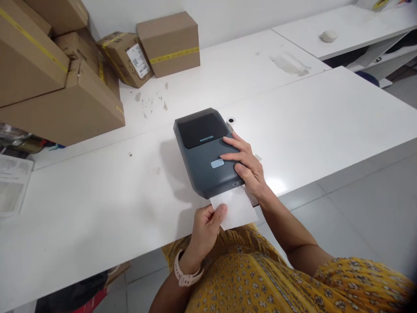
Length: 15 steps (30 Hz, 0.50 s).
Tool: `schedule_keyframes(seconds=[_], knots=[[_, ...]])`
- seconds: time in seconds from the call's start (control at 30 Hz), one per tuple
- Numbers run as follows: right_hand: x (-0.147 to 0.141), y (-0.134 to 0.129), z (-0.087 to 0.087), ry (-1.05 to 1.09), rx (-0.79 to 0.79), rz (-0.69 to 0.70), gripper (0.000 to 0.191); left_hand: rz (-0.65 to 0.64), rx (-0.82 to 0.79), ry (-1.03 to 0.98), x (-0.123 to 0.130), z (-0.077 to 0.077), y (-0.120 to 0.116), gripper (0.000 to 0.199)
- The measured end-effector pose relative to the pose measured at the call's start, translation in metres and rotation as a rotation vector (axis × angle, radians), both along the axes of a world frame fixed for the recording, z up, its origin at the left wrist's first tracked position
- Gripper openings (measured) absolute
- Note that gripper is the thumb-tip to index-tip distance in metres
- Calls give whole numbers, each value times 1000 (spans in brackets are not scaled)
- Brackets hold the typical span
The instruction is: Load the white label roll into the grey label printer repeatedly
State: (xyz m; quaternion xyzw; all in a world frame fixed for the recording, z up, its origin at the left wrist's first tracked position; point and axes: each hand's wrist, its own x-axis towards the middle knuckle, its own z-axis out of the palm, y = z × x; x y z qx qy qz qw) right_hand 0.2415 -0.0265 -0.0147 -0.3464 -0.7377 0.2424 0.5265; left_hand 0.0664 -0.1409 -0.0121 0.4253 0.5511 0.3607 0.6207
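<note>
Printer: a dark printer point(204, 163) is resting at an angle on the white table point(97, 217), close to the near edge, its black panel facing the far side and its pale blue button point(217, 163) sitting nearer.
Paper: a white sheet of paper point(239, 211) is sticking out of the printer's near end and reaching about as far as the table's near edge.
Left side: the left grip point(206, 228) is closing on the paper's left part, the thumb pressing from above and the fingers curling beneath; the paper is extending to the right from it, and the printer is lying just beyond it.
Right side: the right grip point(246, 163) is lying loose and unclosed over the printer's right part, fingers spreading across the top, one fingertip reaching the button's edge; the paper is emerging just nearer than the thumb.
Roll: a small white roll point(231, 121) with a dark centre is standing just beside the printer's far right side.
Boxes: brown boxes point(84, 100) are piling up at the far left; one taped box point(174, 43) is standing by the wall, touching a box with a white label point(125, 58).
Wrist: a pale pink strap point(186, 274) is circling the left wrist.
</note>
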Motion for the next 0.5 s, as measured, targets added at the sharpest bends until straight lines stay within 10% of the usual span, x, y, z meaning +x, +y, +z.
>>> schedule_keyframes(seconds=[0.1,0.27,0.5], knots=[[4,-1,8,-183,118,-49,30,-71,320,257,-24,26,8,59],[12,-2,40,-504,229,4,36,170,750,504,-64,62,50,39],[2,8,69,-695,176,246,20,247,871,595,-77,44,98,38]])
